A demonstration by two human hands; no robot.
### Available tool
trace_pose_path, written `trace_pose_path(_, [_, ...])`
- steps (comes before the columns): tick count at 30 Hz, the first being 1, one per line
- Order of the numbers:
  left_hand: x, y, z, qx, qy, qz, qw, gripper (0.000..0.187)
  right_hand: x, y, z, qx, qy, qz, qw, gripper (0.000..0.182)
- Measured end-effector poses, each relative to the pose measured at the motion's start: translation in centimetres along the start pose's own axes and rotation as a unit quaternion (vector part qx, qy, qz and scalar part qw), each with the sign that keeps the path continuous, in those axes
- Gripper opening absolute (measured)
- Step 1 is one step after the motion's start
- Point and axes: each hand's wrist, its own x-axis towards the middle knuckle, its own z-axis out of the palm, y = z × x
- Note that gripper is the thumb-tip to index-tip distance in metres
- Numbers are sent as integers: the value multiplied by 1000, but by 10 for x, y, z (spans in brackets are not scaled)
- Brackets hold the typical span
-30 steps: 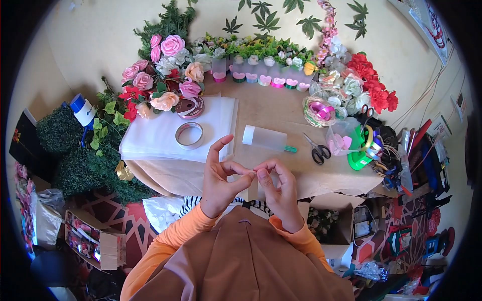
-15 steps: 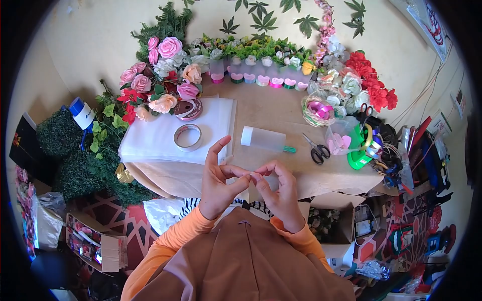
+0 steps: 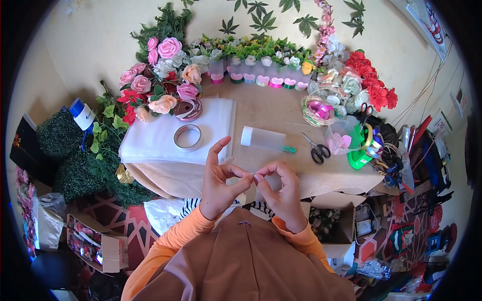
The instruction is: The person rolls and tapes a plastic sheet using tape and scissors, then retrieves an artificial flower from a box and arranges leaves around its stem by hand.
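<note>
My left hand [image 3: 221,184] and my right hand [image 3: 282,194] are raised in front of the table's near edge, their fingertips almost meeting. Each pinches with thumb and index finger; whatever lies between the tips is too small to make out. The left hand has one finger stretched upward. Beyond them on the table lies a frosted cylinder [image 3: 263,139] on its side, with a small green piece [image 3: 289,149] by its right end. Black-handled scissors [image 3: 317,150] rest open to the right. To the left, a roll of tape [image 3: 187,137] sits on white translucent sheets [image 3: 145,142].
A ribbon spool [image 3: 189,110] lies on the sheets near artificial roses [image 3: 169,47]. Flower-filled frosted vases [image 3: 251,71] line the back. At right stand a wicker basket [image 3: 318,111] and a green tape dispenser [image 3: 358,156]. Cardboard boxes [image 3: 113,251] are on the floor.
The fingertips have drawn slightly apart, the right hand shifting a little to the right and down. Things on the table have stayed in place.
</note>
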Motion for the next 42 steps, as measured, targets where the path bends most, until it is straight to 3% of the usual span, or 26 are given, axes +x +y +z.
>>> trace_pose_path(12, [-1,2,1,-17,-20,-18,1000,80,2,-4,-5,-104,1,-56,993,10])
trace_pose_path(17, [0,-1,0,-21,-18,-19,999,83,0,5,-2,-11,5,7,1000,11])
trace_pose_path(24, [1,-4,0,-22,-26,-4,999,84,0,11,-2,0,1,-3,1000,10])
trace_pose_path(30, [2,-2,3,-40,-27,-3,999,84,-2,11,-1,86,-21,63,994,10])
trace_pose_path(33, [2,-4,2,-21,-34,2,999,83,-1,8,1,54,34,53,997,11])
trace_pose_path(35, [2,-4,2,-13,-27,9,1000,82,2,0,-2,-82,76,-54,992,13])
trace_pose_path(38, [2,-6,2,-11,-25,17,999,82,4,-7,-8,-193,57,-119,972,16])
trace_pose_path(42, [3,-4,3,-2,-19,11,1000,82,3,-6,-8,-210,68,-106,970,15])
